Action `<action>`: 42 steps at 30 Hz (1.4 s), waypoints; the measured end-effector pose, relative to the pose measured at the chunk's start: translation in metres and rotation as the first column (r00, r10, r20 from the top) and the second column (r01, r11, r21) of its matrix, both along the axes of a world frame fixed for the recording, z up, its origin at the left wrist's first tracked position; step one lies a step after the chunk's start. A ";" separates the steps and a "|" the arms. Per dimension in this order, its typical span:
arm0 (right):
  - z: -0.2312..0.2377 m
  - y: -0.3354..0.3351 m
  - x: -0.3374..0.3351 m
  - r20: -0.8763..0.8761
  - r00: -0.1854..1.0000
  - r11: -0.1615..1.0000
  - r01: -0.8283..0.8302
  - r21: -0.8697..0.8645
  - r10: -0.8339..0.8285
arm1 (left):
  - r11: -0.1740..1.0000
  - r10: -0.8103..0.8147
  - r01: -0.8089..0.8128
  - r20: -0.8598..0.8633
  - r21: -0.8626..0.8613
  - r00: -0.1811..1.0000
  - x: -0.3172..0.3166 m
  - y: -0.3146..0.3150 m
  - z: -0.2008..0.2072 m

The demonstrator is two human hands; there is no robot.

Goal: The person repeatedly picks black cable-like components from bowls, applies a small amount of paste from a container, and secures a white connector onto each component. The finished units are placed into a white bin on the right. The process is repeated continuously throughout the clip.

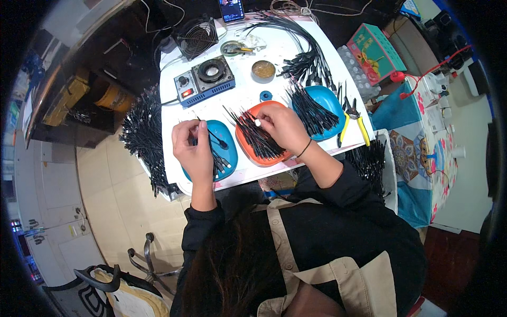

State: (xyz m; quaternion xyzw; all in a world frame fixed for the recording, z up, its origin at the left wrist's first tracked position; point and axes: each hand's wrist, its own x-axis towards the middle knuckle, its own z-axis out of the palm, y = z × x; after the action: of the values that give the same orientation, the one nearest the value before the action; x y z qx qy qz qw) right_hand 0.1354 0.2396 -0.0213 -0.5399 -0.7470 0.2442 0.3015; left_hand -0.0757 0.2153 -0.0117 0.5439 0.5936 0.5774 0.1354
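Blue trays (328,96) flank the orange tray (268,161), likely for reach; above it, right hand (287,127) pinches a white bit (258,122), left hand (193,149) a cable (222,143).

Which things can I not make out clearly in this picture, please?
Head view:
Left blue tray: partly hidden by the left hand.
Small white piece: too small to identify, partly covered by the right hand.
Orange tray: its floor is mostly hidden by black cables.
Phone: cut off by the upper edge.
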 end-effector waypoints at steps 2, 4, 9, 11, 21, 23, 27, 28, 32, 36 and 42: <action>0.005 -0.002 0.002 -0.069 0.998 0.999 0.011 0.049 -0.007 | 0.990 -0.122 0.099 0.251 0.104 0.960 0.007 -0.004 0.009; 0.011 -0.004 0.004 -0.099 0.995 0.995 0.016 0.102 -0.006 | 0.976 -0.217 0.191 0.536 0.104 0.816 0.013 -0.013 0.019; 0.034 -0.011 0.004 -0.215 0.976 0.931 0.102 0.351 -0.026 | 0.886 -0.346 0.458 0.756 0.069 0.556 0.031 -0.034 0.030; 0.047 -0.022 0.005 -0.274 0.962 0.941 0.094 0.324 -0.002 | 0.848 -0.378 0.521 0.799 0.097 0.468 0.039 -0.041 0.031; 0.083 -0.099 -0.002 -0.529 0.843 0.981 -0.168 -0.097 0.092 | 0.858 -0.279 0.505 0.910 0.093 0.307 0.062 -0.080 0.059; 0.084 -0.102 -0.003 -0.505 0.857 0.983 -0.167 -0.077 0.106 | 0.848 -0.329 0.508 0.902 0.152 0.280 0.066 -0.086 0.062; 0.086 -0.108 -0.002 -0.476 0.871 0.985 -0.169 -0.047 0.126 | 0.828 -0.342 0.536 0.905 0.163 0.254 0.066 -0.093 0.065; 0.086 -0.109 -0.002 -0.481 0.868 0.985 -0.169 -0.047 0.126 | 0.829 -0.317 0.544 0.912 0.132 0.260 0.066 -0.094 0.065; 0.088 -0.114 -0.003 -0.510 0.851 0.986 -0.163 -0.028 0.126 | 0.812 -0.379 0.558 0.882 0.171 0.282 0.069 -0.098 0.065; 0.095 -0.115 0.000 -0.462 0.880 0.987 -0.150 -0.048 0.112 | 0.826 -0.399 0.541 0.843 0.158 0.362 0.072 -0.100 0.064; 0.113 -0.107 0.008 -0.551 0.831 0.997 -0.063 0.040 0.074 | 0.846 -0.432 0.522 0.713 0.109 0.552 0.075 -0.107 0.065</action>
State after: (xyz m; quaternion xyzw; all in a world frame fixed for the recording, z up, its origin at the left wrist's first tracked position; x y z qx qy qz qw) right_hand 0.1431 0.1322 0.0913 -0.4166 -0.6496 0.3925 0.5004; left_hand -0.0006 0.1084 0.0528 0.4075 0.3552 0.6475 0.5372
